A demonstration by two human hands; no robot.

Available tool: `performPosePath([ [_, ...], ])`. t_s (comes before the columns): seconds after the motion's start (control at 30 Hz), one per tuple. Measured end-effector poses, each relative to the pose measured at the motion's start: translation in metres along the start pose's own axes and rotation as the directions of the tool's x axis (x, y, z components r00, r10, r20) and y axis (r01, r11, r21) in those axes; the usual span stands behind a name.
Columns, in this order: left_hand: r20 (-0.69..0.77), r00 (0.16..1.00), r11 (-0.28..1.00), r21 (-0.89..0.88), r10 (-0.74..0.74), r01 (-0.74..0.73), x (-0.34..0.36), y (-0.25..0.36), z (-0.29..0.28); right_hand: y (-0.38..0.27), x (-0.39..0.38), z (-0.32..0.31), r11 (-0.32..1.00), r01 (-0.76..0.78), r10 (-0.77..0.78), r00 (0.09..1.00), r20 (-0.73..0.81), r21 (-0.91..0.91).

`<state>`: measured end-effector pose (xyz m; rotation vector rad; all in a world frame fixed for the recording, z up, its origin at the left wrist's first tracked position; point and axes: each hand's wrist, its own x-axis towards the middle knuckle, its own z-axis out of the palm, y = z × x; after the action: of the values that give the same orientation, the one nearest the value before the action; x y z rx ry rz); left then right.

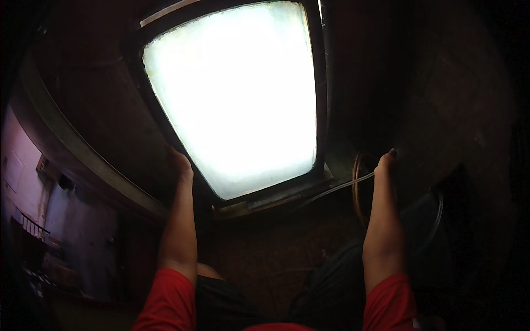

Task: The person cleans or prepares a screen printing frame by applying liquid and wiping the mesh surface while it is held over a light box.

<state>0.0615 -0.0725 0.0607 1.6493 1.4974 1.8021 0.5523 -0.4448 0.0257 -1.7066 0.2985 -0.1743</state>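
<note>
A large glowing white panel (237,105) in a dark frame (322,110) stands tilted before me. At the frame's lower left edge is my left hand (179,161); its fingers are lost in shadow, so I cannot make out its grip. My right hand (385,161) is away to the right of the panel, its fingers curled closed in the dark. A thin pale hose (345,183) runs from below the panel's lower right corner up to this hand, which appears to grip it. Just left of my right wrist hangs a brownish hose loop (356,190).
A long curved ledge (83,146) runs along the left side. Beyond it, at far left, are a pale wall (22,149) and a bluish hanging sheet (77,220). Another pale curved line, perhaps hose (439,212), shows at right. Deep shadow hides much of the surroundings.
</note>
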Motion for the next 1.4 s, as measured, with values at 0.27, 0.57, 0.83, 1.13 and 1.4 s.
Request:
performPosePath([
  [0.27, -0.091, 0.994, 0.998, 0.000, 0.060, -0.060, 0.053, -0.127, 0.004, -0.002, -0.025, 0.012, 0.985, -0.104, 0.105, 0.994, 0.003, -0.139],
  [0.57, -0.017, 0.997, 0.995, -0.067, -0.076, 0.075, 0.010, -0.070, 0.014, 0.016, 0.019, 0.017, 0.988, -0.088, 0.072, 0.990, -0.121, -0.130],
  [0.83, -0.092, 0.994, 0.993, 0.103, 0.066, -0.056, 0.022, -0.080, 0.013, 0.021, 0.033, 0.021, 0.974, 0.107, -0.111, 0.994, -0.006, -0.199],
  [1.13, -0.110, 0.988, 0.940, 0.336, 0.106, -0.064, 0.018, -0.079, -0.003, 0.026, 0.037, 0.040, 0.993, 0.054, -0.060, 0.997, -0.051, -0.106],
  [1.4, -0.002, 0.969, 0.834, 0.509, 0.246, -0.211, 0.023, -0.084, 0.001, 0.019, 0.032, 0.025, 1.000, 0.004, -0.005, 0.999, 0.040, 0.012],
])
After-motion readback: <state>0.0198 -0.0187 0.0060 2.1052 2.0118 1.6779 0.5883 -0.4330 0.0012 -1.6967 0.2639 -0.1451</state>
